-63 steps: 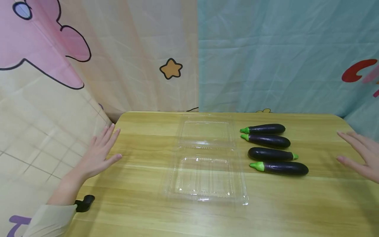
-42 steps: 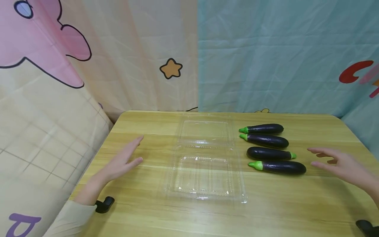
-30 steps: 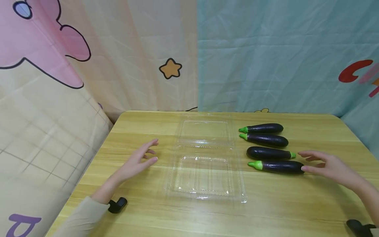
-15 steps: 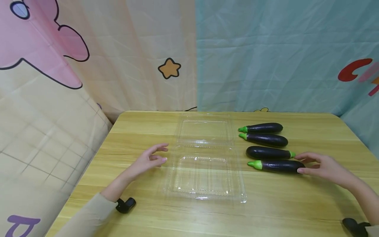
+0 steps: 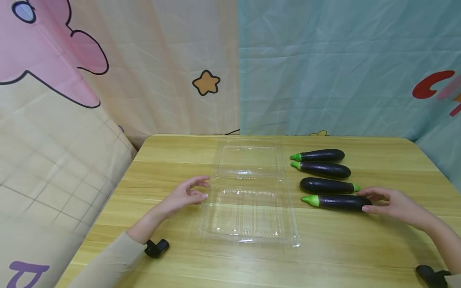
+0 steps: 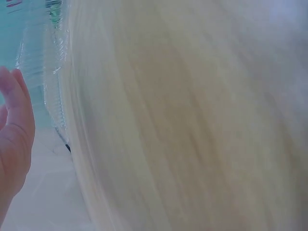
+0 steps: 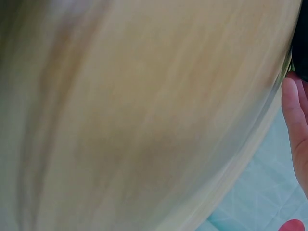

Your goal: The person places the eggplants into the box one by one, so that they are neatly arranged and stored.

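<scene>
On the table lie several dark purple eggplants in a loose column right of centre. My right hand (image 5: pixel 401 206) grips the rounded end of the nearest eggplant (image 5: pixel 340 202), thumb on its near side and fingers on its far side; its green stem points left. In the right wrist view, the thumb (image 7: pixel 297 113) meets the dark eggplant (image 7: pixel 301 43) at the edge. A clear plastic clamshell container (image 5: pixel 248 241) lies unfolded in the middle, lid part towards the back. My left hand (image 5: pixel 180 197), fingers loosely bent and holding nothing, has its fingertips right at the container's left rim.
Behind the nearest one lie the other eggplants, a third-row one (image 5: pixel 325 185) with its stem to the right, then two more (image 5: pixel 325 169) with stems left. A printed curtain (image 5: pixel 306 72) hangs along the wooden table's (image 5: pixel 173 160) back edge.
Both hands have come inward from the table's sides. The right hand has reached the nearest eggplant and taken hold of its end; the left has moved right to the container's rim.
</scene>
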### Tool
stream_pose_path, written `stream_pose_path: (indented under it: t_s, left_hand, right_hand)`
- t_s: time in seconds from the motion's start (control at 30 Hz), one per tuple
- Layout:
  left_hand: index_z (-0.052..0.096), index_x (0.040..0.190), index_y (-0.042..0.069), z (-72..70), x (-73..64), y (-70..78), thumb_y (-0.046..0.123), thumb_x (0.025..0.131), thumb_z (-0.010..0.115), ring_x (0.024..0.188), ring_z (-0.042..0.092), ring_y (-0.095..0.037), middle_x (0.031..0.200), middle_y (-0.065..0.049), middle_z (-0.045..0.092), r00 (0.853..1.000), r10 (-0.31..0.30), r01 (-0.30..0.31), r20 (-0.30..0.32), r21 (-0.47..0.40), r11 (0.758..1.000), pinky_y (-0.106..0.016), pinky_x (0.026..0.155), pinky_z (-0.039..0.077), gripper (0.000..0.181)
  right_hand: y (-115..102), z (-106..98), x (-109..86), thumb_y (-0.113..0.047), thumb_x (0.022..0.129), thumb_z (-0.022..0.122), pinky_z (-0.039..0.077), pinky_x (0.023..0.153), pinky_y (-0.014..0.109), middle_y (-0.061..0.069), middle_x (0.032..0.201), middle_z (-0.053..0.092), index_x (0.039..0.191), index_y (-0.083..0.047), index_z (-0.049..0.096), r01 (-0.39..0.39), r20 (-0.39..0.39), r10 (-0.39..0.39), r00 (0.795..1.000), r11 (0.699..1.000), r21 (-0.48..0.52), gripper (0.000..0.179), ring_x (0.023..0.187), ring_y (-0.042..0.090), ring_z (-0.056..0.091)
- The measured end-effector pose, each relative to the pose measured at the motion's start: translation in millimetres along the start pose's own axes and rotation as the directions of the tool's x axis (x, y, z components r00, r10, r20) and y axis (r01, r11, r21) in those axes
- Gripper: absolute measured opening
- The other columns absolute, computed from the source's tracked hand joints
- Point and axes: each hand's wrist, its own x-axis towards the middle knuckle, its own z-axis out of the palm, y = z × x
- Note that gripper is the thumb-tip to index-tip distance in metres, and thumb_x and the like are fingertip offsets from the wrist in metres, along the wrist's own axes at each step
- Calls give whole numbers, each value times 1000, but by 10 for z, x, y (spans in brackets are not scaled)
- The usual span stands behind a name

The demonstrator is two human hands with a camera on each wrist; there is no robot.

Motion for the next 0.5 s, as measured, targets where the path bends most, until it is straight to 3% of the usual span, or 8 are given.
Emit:
stream_pose_path:
  t_s: [0.27, 0.5]
  left_hand:
    - [32, 142, 0, 20, 19, 33, 10, 88, 63, 103, 55, -35, 132, -25, 39, 1000, 1, 0, 20, -15, 1000, -41, 88, 49, 63]
    - [31, 142, -2, 21, 25, 28, 9, 86, 65, 97, 57, -24, 129, -27, 40, 1000, -4, 5, 30, -43, 999, -35, 85, 50, 66]
  right_hand:
    - [-1, 6, -14, -12, 84, 69, 49, 64, 20, -31, 106, 51, 116, 0, 58, 1, 8, -1, 1000, 1000, 6, 36, 91, -11, 48]
    - [-27, 13, 1, -9, 82, 70, 47, 66, 17, -28, 105, 53, 114, 0, 59, 13, -7, -13, 1000, 1000, -20, 35, 92, -12, 47]
